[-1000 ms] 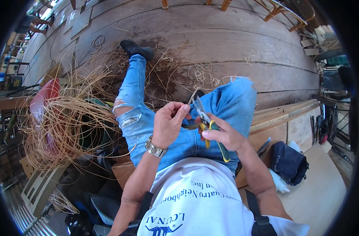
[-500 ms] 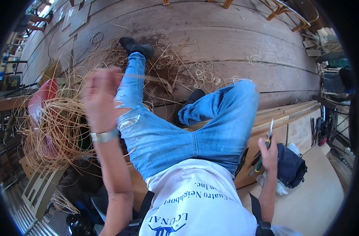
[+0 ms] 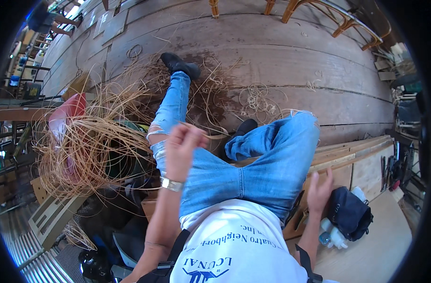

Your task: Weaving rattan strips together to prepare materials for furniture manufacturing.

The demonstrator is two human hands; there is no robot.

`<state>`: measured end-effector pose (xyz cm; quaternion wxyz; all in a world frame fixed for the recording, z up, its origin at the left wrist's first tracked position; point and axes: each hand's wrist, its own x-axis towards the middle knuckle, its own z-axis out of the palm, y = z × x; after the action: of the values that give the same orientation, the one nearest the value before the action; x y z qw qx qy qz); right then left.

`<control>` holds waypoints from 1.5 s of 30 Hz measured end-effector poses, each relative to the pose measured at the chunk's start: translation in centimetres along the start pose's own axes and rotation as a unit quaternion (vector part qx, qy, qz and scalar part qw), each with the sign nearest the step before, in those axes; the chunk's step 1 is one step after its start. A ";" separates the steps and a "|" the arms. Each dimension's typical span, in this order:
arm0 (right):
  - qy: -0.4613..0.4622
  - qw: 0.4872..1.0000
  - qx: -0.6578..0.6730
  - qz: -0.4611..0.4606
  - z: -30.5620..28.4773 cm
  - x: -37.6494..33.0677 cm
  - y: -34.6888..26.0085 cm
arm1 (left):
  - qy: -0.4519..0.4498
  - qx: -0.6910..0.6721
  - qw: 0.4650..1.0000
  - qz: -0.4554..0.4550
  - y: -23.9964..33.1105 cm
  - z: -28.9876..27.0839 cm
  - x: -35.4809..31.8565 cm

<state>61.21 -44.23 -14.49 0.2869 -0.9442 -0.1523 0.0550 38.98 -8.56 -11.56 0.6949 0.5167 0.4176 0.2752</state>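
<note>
My left hand (image 3: 181,147), with a metal-banded watch on the wrist, is over my left thigh. Its fingers are pinched on a thin tan rattan strip (image 3: 198,129), partly hidden by the hand and blurred. My right hand (image 3: 319,191) is beside my right thigh, fingers apart, nothing in it. A dark bag (image 3: 350,206) lies just right of it. Left of my legs is a big loose tangle of rattan strands (image 3: 90,146), draped over a red plastic item (image 3: 67,113).
Rattan scraps (image 3: 260,100) curl on the plank floor (image 3: 291,61) around my shoes. Clear plastic bottles (image 3: 337,238) lie by the bag. Hand tools (image 3: 388,172) rest along the boards at right. Rattan furniture legs (image 3: 314,7) stand at the back. Another person's legs (image 3: 62,26) show far left.
My left hand has come right and nearer, from beside my left shin to over the thigh. My right hand has let go of a pointed tool with a green-and-yellow handle.
</note>
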 end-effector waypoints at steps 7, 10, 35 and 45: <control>-0.445 0.817 0.255 -0.262 7.7 3.3 -20.6 | -0.047 -0.088 0.995 0.027 0.7 0.5 -3.5; -0.450 0.801 0.314 -0.240 8.8 6.8 -21.0 | 0.181 -0.092 0.970 0.135 4.6 -12.4 -3.8; -0.419 0.851 0.098 -0.303 5.6 23.1 -13.4 | 0.380 -0.010 0.922 0.074 3.8 -37.3 -9.9; -0.237 0.949 -0.088 -0.191 -5.1 36.2 -2.5 | 0.381 0.017 0.918 0.105 5.6 -40.9 -1.0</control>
<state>95.90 -33.39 -9.46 0.1637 -0.8788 -0.3972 0.2078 3.36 12.36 -10.73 0.4411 0.4257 0.5986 0.5157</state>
